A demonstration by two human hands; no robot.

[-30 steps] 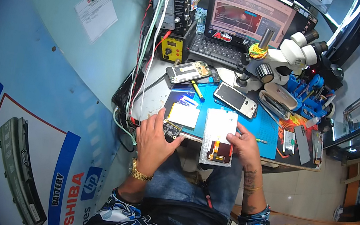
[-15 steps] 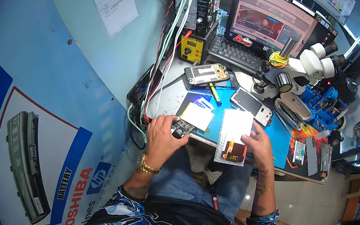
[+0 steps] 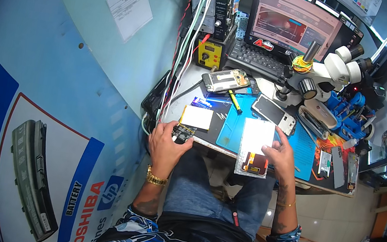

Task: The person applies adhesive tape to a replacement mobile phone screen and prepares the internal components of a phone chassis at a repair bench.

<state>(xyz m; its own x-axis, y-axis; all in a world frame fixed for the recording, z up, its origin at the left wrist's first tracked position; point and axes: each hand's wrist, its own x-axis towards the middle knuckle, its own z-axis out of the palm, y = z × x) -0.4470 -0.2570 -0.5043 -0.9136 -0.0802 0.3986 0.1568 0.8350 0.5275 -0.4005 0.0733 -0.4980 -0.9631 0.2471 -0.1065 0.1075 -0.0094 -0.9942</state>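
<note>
My left hand [image 3: 166,142] closes around the lower end of an opened phone [image 3: 182,133], thumb on one side and fingers on the other. Its dark circuit board shows beside my fingers, and a white rectangular panel [image 3: 196,117] takes up its far part. To the right, my right hand [image 3: 280,154] grips a phone display panel [image 3: 256,143] by its right edge. That panel is pale, with a dark brown and orange flex section near its lower end and clear bubble wrap along its edges. Its lower end overhangs the bench edge.
Behind the hands lie a blue work mat [image 3: 236,127], a yellow pen-like tool [image 3: 235,102], a phone frame [image 3: 274,114] and another opened phone [image 3: 226,81]. A microscope [image 3: 328,71] stands at the back right. White cables [image 3: 190,45] hang by the yellow-fronted device [image 3: 209,53].
My left hand has shifted left with the opened phone, turning it straighter and away from the display panel. My right hand keeps its grip on the panel. The view has shifted slightly.
</note>
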